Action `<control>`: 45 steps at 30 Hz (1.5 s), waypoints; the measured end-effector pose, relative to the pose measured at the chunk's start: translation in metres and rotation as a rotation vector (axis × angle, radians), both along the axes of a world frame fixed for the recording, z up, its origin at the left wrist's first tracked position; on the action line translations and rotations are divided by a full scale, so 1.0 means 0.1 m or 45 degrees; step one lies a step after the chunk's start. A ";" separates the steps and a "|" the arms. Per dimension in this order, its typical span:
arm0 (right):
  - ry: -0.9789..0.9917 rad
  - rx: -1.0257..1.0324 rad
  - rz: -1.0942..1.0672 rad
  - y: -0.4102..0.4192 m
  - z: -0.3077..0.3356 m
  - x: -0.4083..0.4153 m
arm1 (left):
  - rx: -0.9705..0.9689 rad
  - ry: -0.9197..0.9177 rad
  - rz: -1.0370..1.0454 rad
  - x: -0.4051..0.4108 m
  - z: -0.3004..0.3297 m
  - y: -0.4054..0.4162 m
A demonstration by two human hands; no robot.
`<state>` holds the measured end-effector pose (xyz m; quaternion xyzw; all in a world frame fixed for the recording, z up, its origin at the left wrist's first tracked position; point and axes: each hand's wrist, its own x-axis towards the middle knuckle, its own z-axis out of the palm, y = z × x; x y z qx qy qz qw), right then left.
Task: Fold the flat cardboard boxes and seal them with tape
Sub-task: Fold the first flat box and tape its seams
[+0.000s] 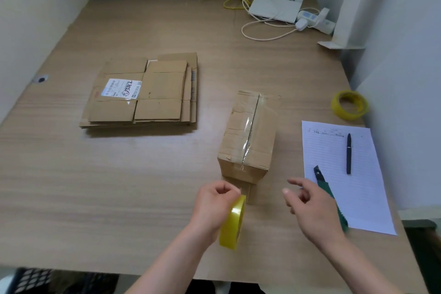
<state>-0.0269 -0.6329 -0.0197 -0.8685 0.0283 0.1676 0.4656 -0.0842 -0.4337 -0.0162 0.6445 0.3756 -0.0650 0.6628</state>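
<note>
one box (248, 136) stands folded on the table (119, 186), with clear tape along its top seam; a flap at its near end is not yet closed. the left hand (214, 200) pinches the yellow tape roll (233, 222) just before this end. the right hand (307, 200) is empty, fingers loosely spread, near the green knife (321, 180). i judge the sealing step goes on: next, find the tape end and pull it. flat boxes (140, 95) wait well apart at left.

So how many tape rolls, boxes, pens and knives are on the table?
Yellow tape rolls: 2, one in the left hand at, one at
Folded brown cardboard box: 1
Flat cardboard stack: 1
Black pen: 1
Green utility knife: 1
Total: 6
</note>
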 end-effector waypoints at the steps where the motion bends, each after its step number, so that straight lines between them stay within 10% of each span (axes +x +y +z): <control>1: 0.052 0.131 0.043 0.11 0.09 -0.03 | -0.018 -0.038 -0.023 0.01 0.08 0.00; 17: 0.270 0.628 0.185 0.52 0.57 -0.27 | -0.410 -0.319 0.229 0.03 0.57 -0.39; 27: -0.033 0.359 -0.021 0.38 0.51 -0.19 | -0.458 -0.356 0.256 0.08 0.61 -0.51; 39: -0.239 -0.150 0.275 0.44 0.75 -0.14 | 0.069 -0.502 0.077 0.00 0.43 -0.08; 45: -0.221 -0.274 0.378 0.41 0.78 -0.09 | -0.060 -0.411 -0.308 0.09 0.47 0.05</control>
